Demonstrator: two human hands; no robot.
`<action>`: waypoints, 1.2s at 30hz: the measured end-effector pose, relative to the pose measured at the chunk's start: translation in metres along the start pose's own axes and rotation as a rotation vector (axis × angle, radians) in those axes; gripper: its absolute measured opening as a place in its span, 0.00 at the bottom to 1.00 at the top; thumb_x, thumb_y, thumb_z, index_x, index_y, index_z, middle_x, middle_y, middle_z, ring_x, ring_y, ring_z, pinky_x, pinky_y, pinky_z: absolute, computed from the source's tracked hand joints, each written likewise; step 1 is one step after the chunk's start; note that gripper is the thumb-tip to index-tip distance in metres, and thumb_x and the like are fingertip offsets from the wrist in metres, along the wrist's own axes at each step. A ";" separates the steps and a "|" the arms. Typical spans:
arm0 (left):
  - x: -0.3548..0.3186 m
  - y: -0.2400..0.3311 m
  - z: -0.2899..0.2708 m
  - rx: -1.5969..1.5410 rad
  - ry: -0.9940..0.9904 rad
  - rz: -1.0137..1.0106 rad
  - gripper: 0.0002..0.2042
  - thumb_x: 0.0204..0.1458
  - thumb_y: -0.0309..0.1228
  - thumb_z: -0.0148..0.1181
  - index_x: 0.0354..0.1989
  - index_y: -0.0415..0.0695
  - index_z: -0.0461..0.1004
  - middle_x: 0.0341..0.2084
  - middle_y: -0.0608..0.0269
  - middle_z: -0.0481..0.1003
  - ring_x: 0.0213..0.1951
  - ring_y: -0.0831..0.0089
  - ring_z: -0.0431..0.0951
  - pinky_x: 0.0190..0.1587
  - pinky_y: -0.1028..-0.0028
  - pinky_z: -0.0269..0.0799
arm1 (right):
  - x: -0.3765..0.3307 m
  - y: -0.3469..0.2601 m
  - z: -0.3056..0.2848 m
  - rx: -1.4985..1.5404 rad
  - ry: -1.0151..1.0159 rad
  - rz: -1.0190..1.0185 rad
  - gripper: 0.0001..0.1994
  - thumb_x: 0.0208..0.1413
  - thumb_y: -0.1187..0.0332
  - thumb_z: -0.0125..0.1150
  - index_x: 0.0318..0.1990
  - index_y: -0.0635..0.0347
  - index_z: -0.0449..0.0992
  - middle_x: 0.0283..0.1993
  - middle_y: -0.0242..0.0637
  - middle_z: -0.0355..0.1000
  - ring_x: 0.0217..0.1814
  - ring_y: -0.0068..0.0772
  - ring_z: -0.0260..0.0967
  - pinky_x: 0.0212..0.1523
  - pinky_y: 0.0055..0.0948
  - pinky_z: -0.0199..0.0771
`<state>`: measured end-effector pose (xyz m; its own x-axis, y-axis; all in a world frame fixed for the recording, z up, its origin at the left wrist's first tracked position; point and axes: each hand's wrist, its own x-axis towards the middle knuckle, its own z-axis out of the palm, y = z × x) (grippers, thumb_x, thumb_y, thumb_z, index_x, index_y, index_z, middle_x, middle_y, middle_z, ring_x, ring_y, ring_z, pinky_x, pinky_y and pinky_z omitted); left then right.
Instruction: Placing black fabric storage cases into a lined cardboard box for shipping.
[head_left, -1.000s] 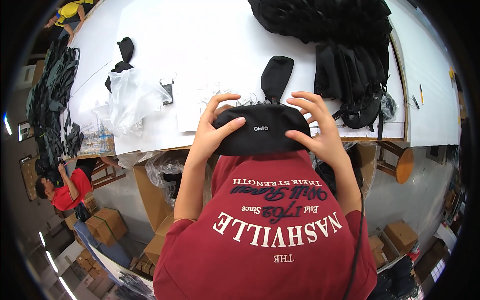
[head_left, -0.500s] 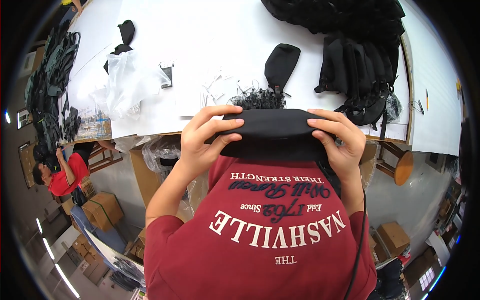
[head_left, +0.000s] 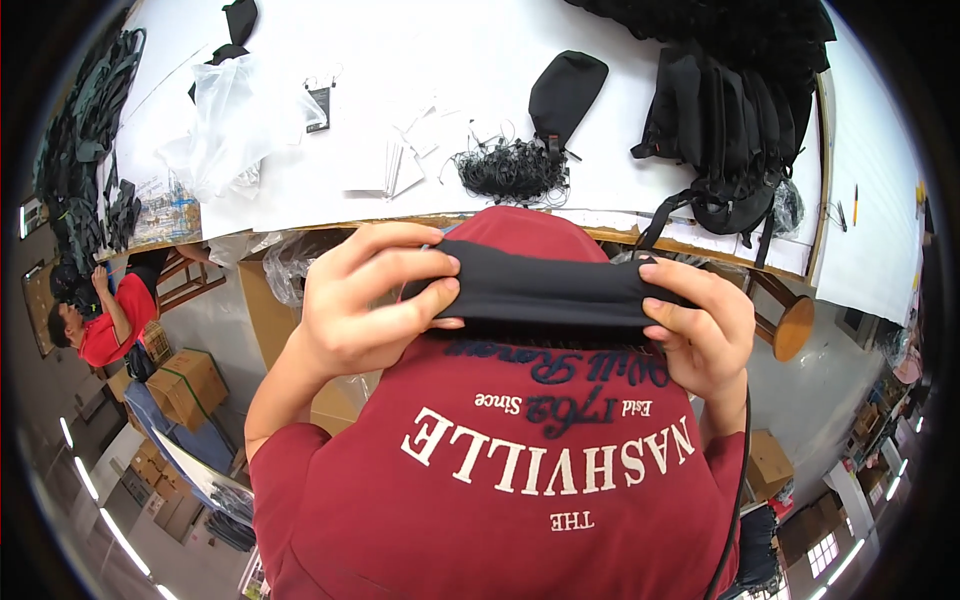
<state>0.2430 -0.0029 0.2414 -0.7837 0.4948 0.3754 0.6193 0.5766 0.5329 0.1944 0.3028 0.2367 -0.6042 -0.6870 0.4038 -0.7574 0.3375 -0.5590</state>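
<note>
A black pouch (head_left: 540, 292) was gripped at its ends by the left hand (head_left: 365, 300) and the right hand (head_left: 700, 325), held against the red shirt (head_left: 520, 480), below the table (head_left: 420, 100).

Left hand (head_left: 365, 300) and right hand (head_left: 700, 325) raised — fingers (head_left: 420, 265) curled, pinching; elbows bent.

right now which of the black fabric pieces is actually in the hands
The flat black pouch, gripped at its ends by left hand and right hand; the others lie on the white table.
</note>
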 end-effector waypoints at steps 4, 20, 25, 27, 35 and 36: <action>0.020 -0.001 -0.006 -0.065 -0.082 -0.021 0.13 0.33 0.33 0.68 0.28 0.40 0.75 0.28 0.59 0.74 0.36 0.58 0.76 0.34 0.68 0.71 | 0.015 -0.002 -0.007 0.126 -0.039 0.094 0.12 0.36 0.72 0.69 0.30 0.62 0.76 0.41 0.44 0.72 0.34 0.36 0.73 0.27 0.26 0.72; 0.016 0.008 -0.002 -0.099 -0.041 0.157 0.12 0.28 0.22 0.68 0.26 0.36 0.76 0.18 0.65 0.70 0.18 0.74 0.67 0.18 0.77 0.59 | 0.020 -0.016 -0.008 0.251 -0.128 0.184 0.08 0.37 0.75 0.68 0.25 0.58 0.74 0.41 0.41 0.68 0.31 0.33 0.70 0.26 0.25 0.70; 0.023 0.007 -0.009 -0.267 -0.091 0.149 0.12 0.28 0.28 0.70 0.25 0.41 0.77 0.24 0.64 0.73 0.26 0.72 0.69 0.28 0.76 0.64 | 0.031 -0.016 -0.020 0.799 -0.129 0.681 0.05 0.47 0.70 0.60 0.32 0.60 0.75 0.45 0.41 0.67 0.32 0.27 0.67 0.31 0.22 0.65; 0.023 0.011 -0.016 -0.211 -0.156 0.046 0.11 0.30 0.33 0.71 0.25 0.46 0.78 0.34 0.62 0.75 0.33 0.69 0.70 0.38 0.72 0.65 | 0.036 -0.014 -0.020 0.766 -0.153 0.711 0.07 0.52 0.70 0.56 0.35 0.64 0.74 0.40 0.38 0.69 0.32 0.24 0.67 0.32 0.21 0.64; 0.020 -0.005 -0.021 -0.554 -0.325 -0.510 0.10 0.43 0.26 0.62 0.34 0.36 0.74 0.32 0.59 0.73 0.36 0.70 0.72 0.40 0.74 0.66 | 0.040 -0.018 -0.024 0.670 -0.450 0.576 0.08 0.51 0.69 0.61 0.32 0.64 0.72 0.28 0.36 0.70 0.28 0.28 0.67 0.30 0.24 0.66; 0.021 -0.003 -0.021 -0.556 -0.324 -0.511 0.10 0.43 0.26 0.62 0.34 0.36 0.74 0.32 0.59 0.73 0.36 0.70 0.72 0.40 0.74 0.66 | 0.041 -0.020 -0.025 0.641 -0.459 0.557 0.09 0.49 0.68 0.62 0.31 0.64 0.72 0.28 0.36 0.70 0.28 0.28 0.67 0.29 0.24 0.66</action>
<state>0.2237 -0.0081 0.2629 -0.8574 0.4708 -0.2078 0.0089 0.4173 0.9087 0.1782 0.2840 0.2826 -0.5776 -0.7648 -0.2854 -0.0297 0.3691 -0.9289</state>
